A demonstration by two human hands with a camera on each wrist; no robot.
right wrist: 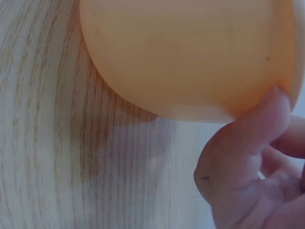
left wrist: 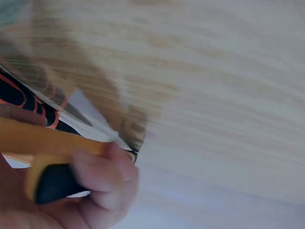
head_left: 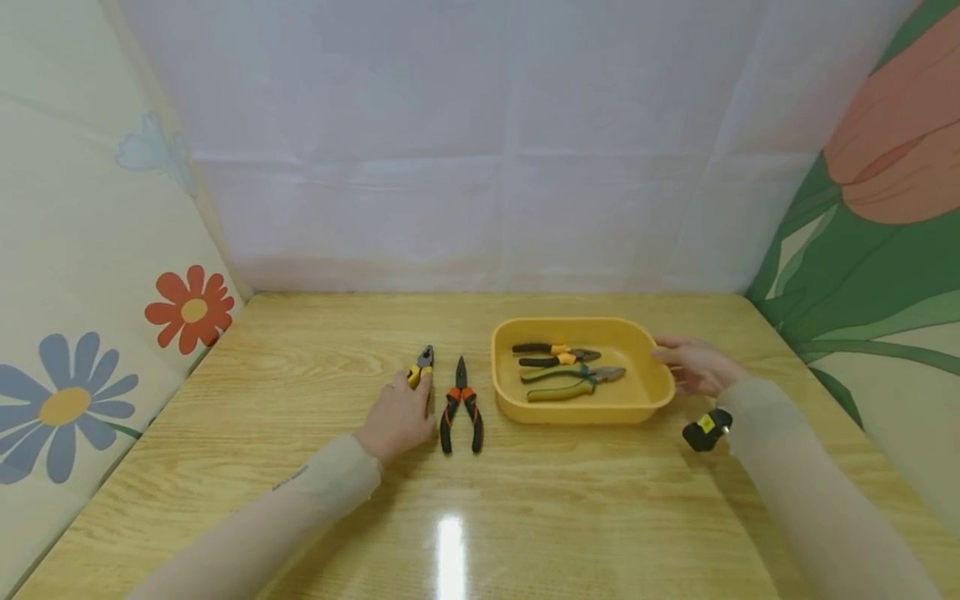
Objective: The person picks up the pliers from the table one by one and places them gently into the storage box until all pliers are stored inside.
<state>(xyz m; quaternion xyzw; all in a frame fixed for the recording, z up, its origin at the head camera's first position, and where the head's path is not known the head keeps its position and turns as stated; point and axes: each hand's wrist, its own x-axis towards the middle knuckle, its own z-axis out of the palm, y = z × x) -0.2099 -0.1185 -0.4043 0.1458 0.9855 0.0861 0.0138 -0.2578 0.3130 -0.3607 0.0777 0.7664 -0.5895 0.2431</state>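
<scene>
The left hand (head_left: 397,417) is clamped round the yellow-and-black pliers (head_left: 422,367), its fingers curled on the handles; these pliers are at the left of the row, their dark jaws pointing toward the back of the desk (head_left: 570,508); just to their right, the long-nosed pliers (head_left: 461,390) with black-and-red handles lie on the desk, tips pointing away from the person and handles spread.

Right of those stands the yellow tray (head_left: 585,413); the right hand (head_left: 697,367) pinches its right end, the thumb pressed to the tray; inside, toward the left, lie two more pliers, both with their jaws pointing right: the black-and-orange pliers (head_left: 564,358) behind, the green-handled pliers (head_left: 588,379) in front; a small black device (head_left: 703,432) with a yellow patch sits at the right wrist; a white cloth (head_left: 480,167) hangs behind the desk.
</scene>
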